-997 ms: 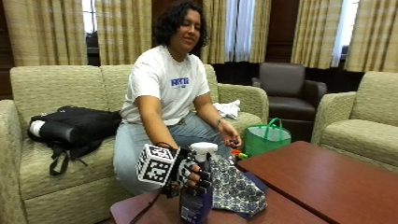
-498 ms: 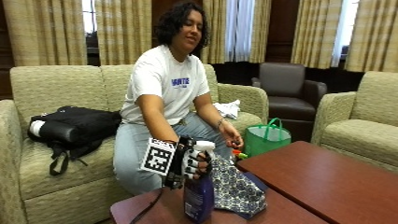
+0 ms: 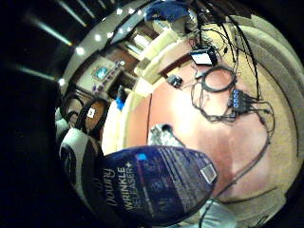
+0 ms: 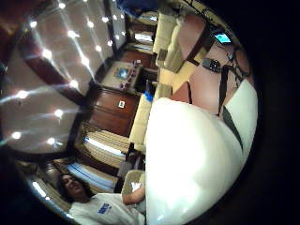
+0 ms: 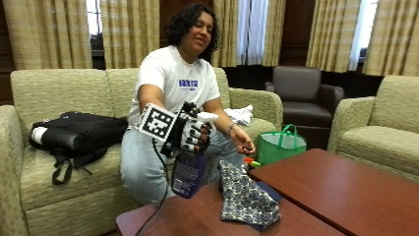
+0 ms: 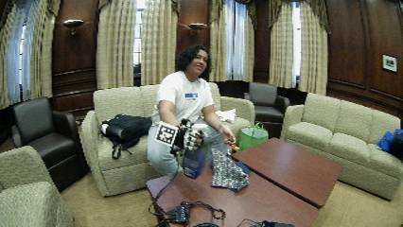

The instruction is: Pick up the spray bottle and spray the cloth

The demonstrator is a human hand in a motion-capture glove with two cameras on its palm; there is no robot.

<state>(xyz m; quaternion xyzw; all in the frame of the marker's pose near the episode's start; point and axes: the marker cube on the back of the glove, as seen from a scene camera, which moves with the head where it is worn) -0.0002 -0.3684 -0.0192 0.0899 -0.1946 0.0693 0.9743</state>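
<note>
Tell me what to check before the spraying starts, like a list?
1. Spray bottle lifted off the table: ok, it hangs in the air.
2. Gloved right hand holds it: ok, fingers are curled round the neck under the white spray head.
3. Patterned cloth in place: ok, it lies on the table beside the bottle.
4. Nozzle pointing at the cloth: ok, it points toward the cloth's side.
5. Finger on the trigger: cannot tell.
6. Bare hand out of the way: not ok, it is just above the cloth.

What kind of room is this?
Probably a lounge or common room: pale sofas and dark leather armchairs stand around wooden tables, with wood-panelled walls and tall curtained windows.
</note>
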